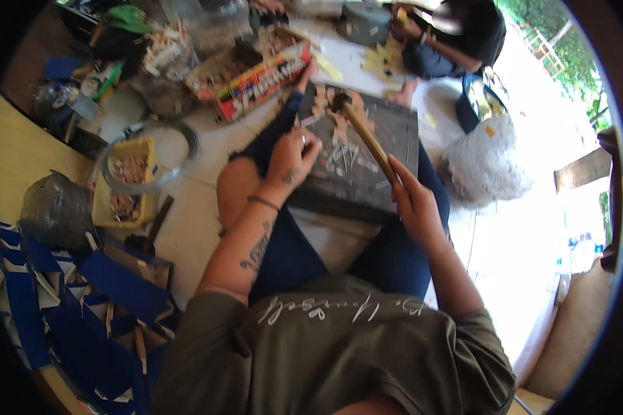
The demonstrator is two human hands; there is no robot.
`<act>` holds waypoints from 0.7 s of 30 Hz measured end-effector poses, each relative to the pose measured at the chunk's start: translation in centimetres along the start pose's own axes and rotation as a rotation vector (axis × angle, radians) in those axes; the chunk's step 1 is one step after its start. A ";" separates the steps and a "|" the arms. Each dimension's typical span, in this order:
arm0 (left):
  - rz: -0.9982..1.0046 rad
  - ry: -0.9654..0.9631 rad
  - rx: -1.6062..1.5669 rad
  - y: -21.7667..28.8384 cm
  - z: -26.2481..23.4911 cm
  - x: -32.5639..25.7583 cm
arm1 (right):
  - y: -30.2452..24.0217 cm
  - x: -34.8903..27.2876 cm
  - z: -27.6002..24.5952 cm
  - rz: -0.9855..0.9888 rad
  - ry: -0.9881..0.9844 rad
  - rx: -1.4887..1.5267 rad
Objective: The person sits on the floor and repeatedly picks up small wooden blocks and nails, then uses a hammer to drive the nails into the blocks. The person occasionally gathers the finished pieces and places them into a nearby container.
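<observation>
My right hand (414, 204) grips the wooden handle of a hammer (371, 142), whose dark head is over the far part of a dark, flat work board (387, 162). The board lies across my legs. My left hand (294, 158) is at the board's left edge, fingers drawn together; what they hold, if anything, is too small to make out. Small flat brown pieces (341, 130) lie on the board around and below the hammer head. Closer to me is a loose pile of thin, pale, nail-like sticks (345, 158).
Left stand a yellow basket (102, 207) of small pieces, a coil of clear tubing (190, 145) and many blue folded boxes (124, 283). A colourful carton (263, 83) is beyond. Another person (457, 41) sits far right, near a dark tub (467, 111) and a filled white bag (488, 162).
</observation>
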State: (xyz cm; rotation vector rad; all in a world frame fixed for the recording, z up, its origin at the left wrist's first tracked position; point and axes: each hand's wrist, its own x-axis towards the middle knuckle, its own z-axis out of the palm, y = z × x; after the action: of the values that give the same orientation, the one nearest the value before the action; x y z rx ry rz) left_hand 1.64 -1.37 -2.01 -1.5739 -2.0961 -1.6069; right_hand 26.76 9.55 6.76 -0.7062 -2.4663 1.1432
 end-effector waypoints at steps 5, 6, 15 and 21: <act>-0.079 0.022 -0.044 0.6 -0.9 0.1 | 3.9 1.2 0.2 0.038 0.270 -0.412; -0.121 0.062 -0.098 0.3 -1.3 -0.2 | 4.8 1.2 0.5 0.161 0.271 -0.513; -0.730 0.534 -0.387 -12.6 -14.5 -7.2 | 7.9 1.2 0.5 -0.004 0.507 -0.579; -0.880 1.147 -0.771 -20.8 -31.7 -9.7 | 8.1 0.2 -1.0 0.009 0.538 -0.358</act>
State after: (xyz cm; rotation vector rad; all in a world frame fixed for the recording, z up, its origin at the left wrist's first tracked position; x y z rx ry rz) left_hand -24.42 -30.02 -7.40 0.5496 -1.4830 -2.7362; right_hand 29.53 14.77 1.09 -0.9736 -2.2031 0.4254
